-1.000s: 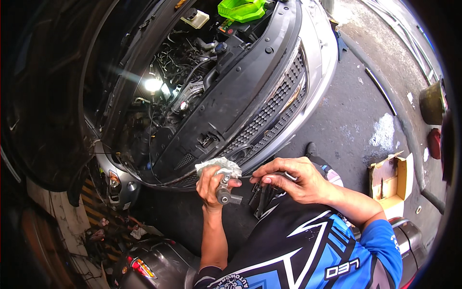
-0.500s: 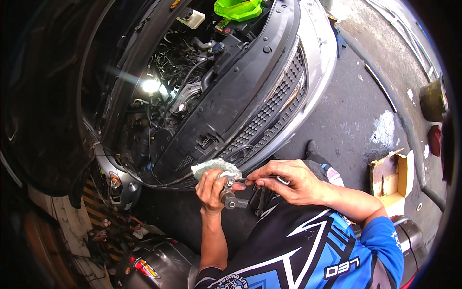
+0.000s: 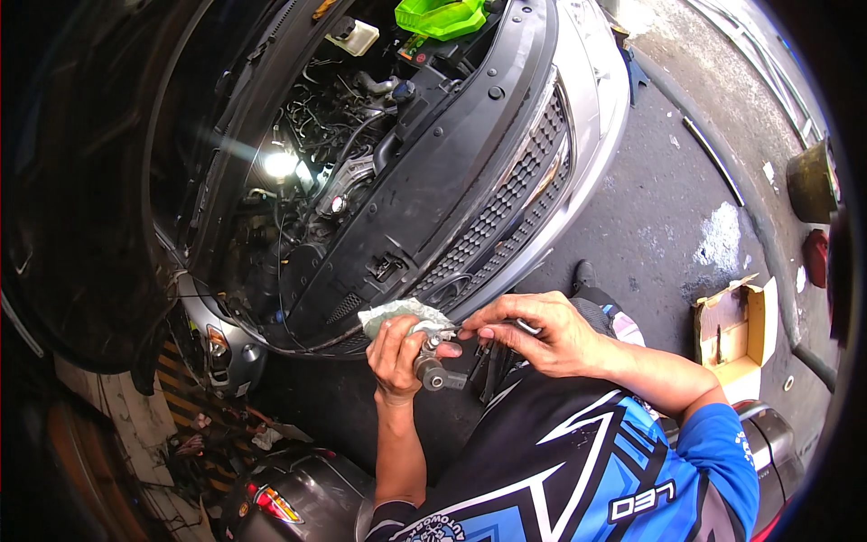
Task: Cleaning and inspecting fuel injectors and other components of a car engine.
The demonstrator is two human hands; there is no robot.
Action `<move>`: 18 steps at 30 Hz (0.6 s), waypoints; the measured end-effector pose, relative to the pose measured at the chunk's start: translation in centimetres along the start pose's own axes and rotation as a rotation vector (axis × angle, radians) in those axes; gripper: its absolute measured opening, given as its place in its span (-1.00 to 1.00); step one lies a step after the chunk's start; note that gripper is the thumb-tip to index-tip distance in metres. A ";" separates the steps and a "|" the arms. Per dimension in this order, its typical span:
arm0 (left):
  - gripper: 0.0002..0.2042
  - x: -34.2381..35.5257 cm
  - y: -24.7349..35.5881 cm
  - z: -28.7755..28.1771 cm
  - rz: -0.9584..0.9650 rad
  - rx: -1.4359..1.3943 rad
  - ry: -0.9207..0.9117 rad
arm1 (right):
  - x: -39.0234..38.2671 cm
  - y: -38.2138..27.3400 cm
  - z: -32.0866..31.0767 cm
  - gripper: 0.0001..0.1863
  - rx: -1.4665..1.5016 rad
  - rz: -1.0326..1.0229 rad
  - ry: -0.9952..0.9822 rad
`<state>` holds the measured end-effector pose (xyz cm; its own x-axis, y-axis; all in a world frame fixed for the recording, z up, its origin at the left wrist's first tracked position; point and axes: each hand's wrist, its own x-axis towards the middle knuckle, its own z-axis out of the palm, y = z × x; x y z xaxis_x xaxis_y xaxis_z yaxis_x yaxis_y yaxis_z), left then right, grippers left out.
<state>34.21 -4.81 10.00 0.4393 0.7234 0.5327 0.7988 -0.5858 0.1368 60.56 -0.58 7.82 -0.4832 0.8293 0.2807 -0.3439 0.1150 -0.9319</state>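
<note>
A: ok so what's being held here, and where?

B: A grey cylindrical metal part with a short side arm (image 3: pixel 433 375) is gripped by the left hand (image 3: pixel 395 357), fingers curled round it, with a crumpled pale cloth (image 3: pixel 386 314) bunched in the same grip. It's all held up just in front of the silver car with the black honeycomb grille (image 3: pixel 593 135).

A: and the right hand (image 3: pixel 562 339)?

B: Also in front of the car. A thin, bent metal rod (image 3: pixel 526 327) is pinched in its fingers and aimed at the part's upper end. Whether contact is made can't be told, the tip's too small.

A: anything changed vs a second ago?

B: Yep. A clear gap was left between right fingertips and part back then; now it's been nearly closed. The part's been shifted slightly toward the right hand too. Cloth's been kept put.

A: other stuff?

B: A bright green plastic container (image 3: pixel 456 30) is perched on the car, and an open cardboard box (image 3: pixel 765 321) can be seen in front of it.
</note>
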 end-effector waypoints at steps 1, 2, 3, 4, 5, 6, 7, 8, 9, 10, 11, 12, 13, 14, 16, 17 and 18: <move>-0.60 0.0 0.0 0.0 -0.003 -0.008 -0.009 | 0.0 0.2 0.1 -0.81 0.015 -0.023 0.036; -0.60 0.1 0.1 0.0 -0.003 -0.009 -0.010 | -0.1 0.0 0.0 -0.81 0.016 -0.023 0.037; -0.61 0.1 0.1 0.0 -0.008 -0.010 -0.012 | -0.1 -0.3 0.0 -0.81 0.084 0.019 0.057; -0.61 0.1 0.1 0.0 -0.014 -0.012 -0.015 | -0.1 -0.5 0.0 -0.81 0.152 0.061 0.078; -0.61 0.1 0.1 0.0 -0.014 -0.011 -0.015 | -0.1 -0.4 0.0 -0.81 0.153 0.061 0.077; -0.61 0.1 0.1 0.0 -0.006 -0.018 -0.012 | -0.2 -0.5 0.0 -0.82 0.132 0.047 0.063; -0.62 0.1 0.1 0.0 0.002 -0.025 -0.010 | -0.3 -0.5 0.0 -0.82 0.111 0.034 0.050; -0.62 0.0 0.2 0.0 0.002 -0.026 -0.010 | -0.3 -0.5 0.0 -0.82 0.111 0.034 0.051; -0.62 -0.1 0.2 -0.1 -0.006 -0.025 -0.018 | -0.3 -0.4 0.0 -0.82 0.096 0.040 0.029; -0.62 -0.3 0.1 -0.1 -0.013 -0.025 -0.025 | -0.3 -0.4 0.1 -0.82 0.082 0.045 0.006; -0.62 -0.3 0.1 -0.1 -0.013 -0.025 -0.025 | -0.4 -0.3 0.1 -0.82 0.082 0.045 0.007; -0.55 -0.4 0.0 0.0 -0.005 -0.008 -0.021 | -0.4 -0.3 0.1 -0.82 0.070 0.042 0.000; -0.48 -0.4 -0.1 0.1 0.003 0.009 -0.016 | -0.4 -0.3 0.2 -0.82 0.057 0.040 -0.006; -0.48 -0.4 -0.1 0.0 0.003 0.009 -0.016 | -0.4 -0.3 0.2 -0.82 0.057 0.040 -0.007; -0.48 -0.4 -0.1 0.0 0.013 0.013 -0.016 | -0.5 -0.3 0.3 -0.82 0.060 0.039 -0.012; -0.48 -0.5 -0.1 0.0 0.013 0.012 -0.016 | -0.5 -0.3 0.4 -0.82 0.059 0.039 -0.011; -0.48 -0.6 -0.1 0.0 0.007 0.014 -0.014 | -0.5 -0.4 0.5 -0.82 0.052 0.034 0.012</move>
<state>33.91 -5.19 9.67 0.4511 0.7243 0.5215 0.8013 -0.5860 0.1208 60.51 -1.35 8.14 -0.4855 0.8388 0.2462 -0.3691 0.0586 -0.9275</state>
